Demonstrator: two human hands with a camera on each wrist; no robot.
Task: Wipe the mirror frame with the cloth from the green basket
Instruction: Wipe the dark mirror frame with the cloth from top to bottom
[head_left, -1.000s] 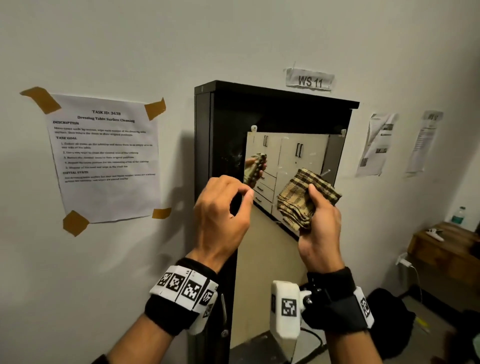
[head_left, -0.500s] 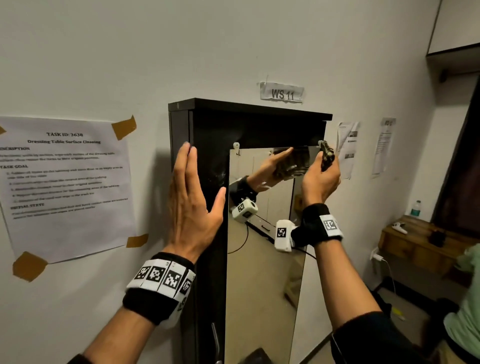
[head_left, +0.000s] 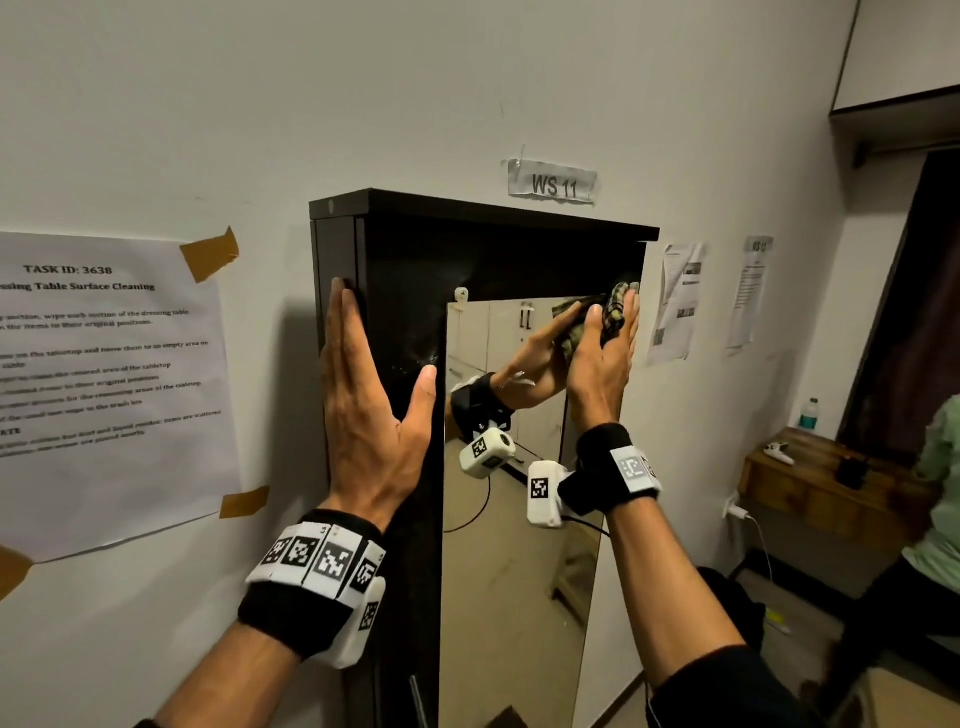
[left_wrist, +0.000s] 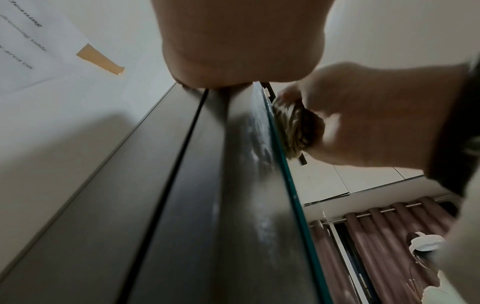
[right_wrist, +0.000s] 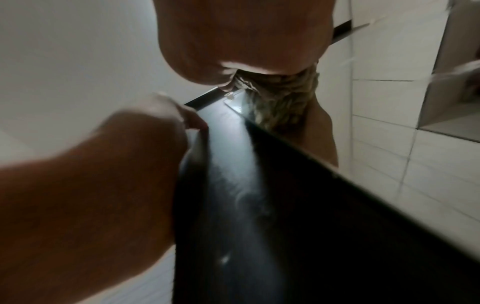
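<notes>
A tall mirror in a black frame (head_left: 498, 249) hangs against the wall, its glass (head_left: 509, 545) below the wide top band. My right hand (head_left: 605, 343) holds a folded checked cloth (head_left: 615, 312) against the frame's upper right corner, fingers wrapped over it. In the right wrist view the cloth (right_wrist: 280, 100) bunches under my palm at the glass edge. My left hand (head_left: 374, 374) lies flat on the frame's left side, fingers straight and thumb spread. The left wrist view shows dusty smears on the frame (left_wrist: 249, 160) and the cloth (left_wrist: 296, 127) beside the glass.
A taped task sheet (head_left: 104, 374) hangs on the wall to the left, and a "WS 11" label (head_left: 553, 182) above the mirror. Two papers (head_left: 675, 301) hang to the right. A wooden side table (head_left: 810, 483) with a bottle stands at the far right, beside another person's green sleeve (head_left: 940, 467).
My right hand rose with the cloth from the middle of the glass to the upper right corner. My left hand uncurled and now lies flat on the left side of the frame.
</notes>
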